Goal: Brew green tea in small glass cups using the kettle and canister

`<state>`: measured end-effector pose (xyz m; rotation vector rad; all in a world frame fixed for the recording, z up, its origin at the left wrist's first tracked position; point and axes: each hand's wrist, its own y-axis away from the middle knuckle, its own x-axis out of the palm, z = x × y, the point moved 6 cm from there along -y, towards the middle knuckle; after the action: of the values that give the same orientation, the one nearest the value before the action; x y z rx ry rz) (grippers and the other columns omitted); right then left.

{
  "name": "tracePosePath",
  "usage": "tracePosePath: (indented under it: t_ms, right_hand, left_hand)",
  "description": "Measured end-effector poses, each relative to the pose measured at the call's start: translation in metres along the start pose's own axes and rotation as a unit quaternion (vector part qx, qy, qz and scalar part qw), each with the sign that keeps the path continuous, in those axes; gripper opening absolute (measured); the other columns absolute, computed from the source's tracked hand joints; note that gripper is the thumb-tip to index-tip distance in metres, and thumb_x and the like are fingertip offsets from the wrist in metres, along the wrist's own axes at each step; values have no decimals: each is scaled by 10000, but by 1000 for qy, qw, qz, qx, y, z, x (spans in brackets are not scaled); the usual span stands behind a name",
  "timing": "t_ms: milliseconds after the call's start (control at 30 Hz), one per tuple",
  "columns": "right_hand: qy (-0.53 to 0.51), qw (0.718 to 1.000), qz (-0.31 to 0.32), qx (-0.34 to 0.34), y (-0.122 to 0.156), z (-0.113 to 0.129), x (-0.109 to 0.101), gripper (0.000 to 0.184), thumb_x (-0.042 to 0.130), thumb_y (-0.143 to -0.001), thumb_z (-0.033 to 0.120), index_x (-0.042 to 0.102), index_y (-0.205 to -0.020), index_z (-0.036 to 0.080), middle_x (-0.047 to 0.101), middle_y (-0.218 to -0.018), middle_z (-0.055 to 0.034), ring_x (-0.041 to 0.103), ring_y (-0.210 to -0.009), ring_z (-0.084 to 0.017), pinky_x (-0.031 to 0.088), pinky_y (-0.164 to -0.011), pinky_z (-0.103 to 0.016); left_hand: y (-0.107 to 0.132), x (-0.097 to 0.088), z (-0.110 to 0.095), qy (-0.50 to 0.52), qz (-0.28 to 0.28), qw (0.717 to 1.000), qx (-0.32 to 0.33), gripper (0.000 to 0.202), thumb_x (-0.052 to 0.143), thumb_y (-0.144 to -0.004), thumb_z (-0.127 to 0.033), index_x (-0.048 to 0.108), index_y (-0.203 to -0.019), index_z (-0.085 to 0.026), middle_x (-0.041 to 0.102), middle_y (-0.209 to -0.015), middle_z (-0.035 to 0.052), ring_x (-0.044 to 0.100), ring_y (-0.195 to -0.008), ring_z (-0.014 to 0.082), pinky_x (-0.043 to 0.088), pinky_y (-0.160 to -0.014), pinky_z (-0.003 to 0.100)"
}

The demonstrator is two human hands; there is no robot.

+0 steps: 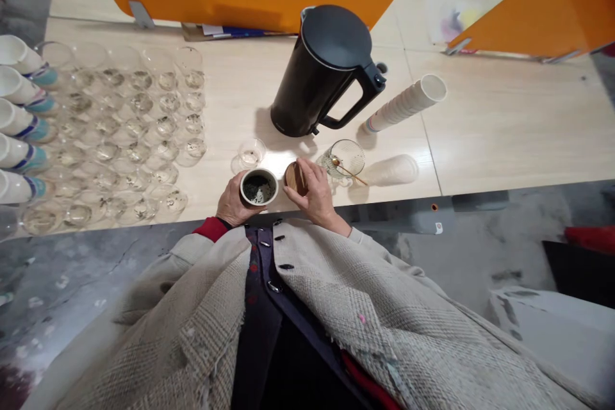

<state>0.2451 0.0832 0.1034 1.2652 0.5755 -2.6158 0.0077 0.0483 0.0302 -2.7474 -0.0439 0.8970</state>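
While the left hand (pixel 233 202) curls around a white canister (pixel 259 187) filled with dark leaves, the right hand (pixel 311 187) grips a round wooden lid (pixel 293 178) with its fingers over the top. The canister stands upright between the hands, its open mouth facing up and its long axis vertical. The lid tilts on edge just beside it, its flat face turned toward the canister. Just above the hands sit a small glass (pixel 251 152) and a tilted glass cup (pixel 346 159) holding a gold spoon (pixel 346 171). Beyond them stands a black kettle (pixel 321 70) on the worktop (pixel 504 131). A stack of paper cups (pixel 406 102) lies on its side to the right, and rows of glasses (pixel 129 134) fill the left.
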Motion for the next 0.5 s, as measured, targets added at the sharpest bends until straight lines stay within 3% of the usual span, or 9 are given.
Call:
tracePosePath:
  t_ms: [100,200,333,500]
  right_hand:
    - [-32,997,30,-63,-16,39,-4,742,657,-1004,557,452,-1650,256,563,-1592,-180,505,-1466,-397,415,-1238,-671]
    - [-38,989,90,-114,-28,67,13,757,664,-1001,578,458,-1650,246,565,-1590,-178,496,-1460,-389,432,-1231,-659]
    - [-18,981,126,-147,-33,76,38,745,673,-1002,545,467,-1643,224,562,-1569,-193,465,-1457,-395,414,-1234,-680]
    - [2,977,144,-155,-28,76,52,740,662,-1008,553,493,-1617,167,528,-1566,-208,424,-1454,-390,397,-1261,-655]
  left_hand:
    - [-1,1,0,8,11,1000,-13,1064,957,-646,-654,492,-1506,-234,659,-1482,157,658,-1391,373,575,-1174,534]
    - [-2,2,2,11,22,999,-23,1052,919,-694,-657,470,-1541,-223,654,-1497,167,673,-1369,370,593,-1147,529]
    - [1,4,7,1,8,1000,-6,1047,882,-734,-655,436,-1564,-199,648,-1503,187,662,-1385,383,571,-1181,535]
    - [8,8,16,2,-15,999,35,941,767,-851,-680,422,-1552,-155,647,-1492,201,672,-1372,369,568,-1189,516]
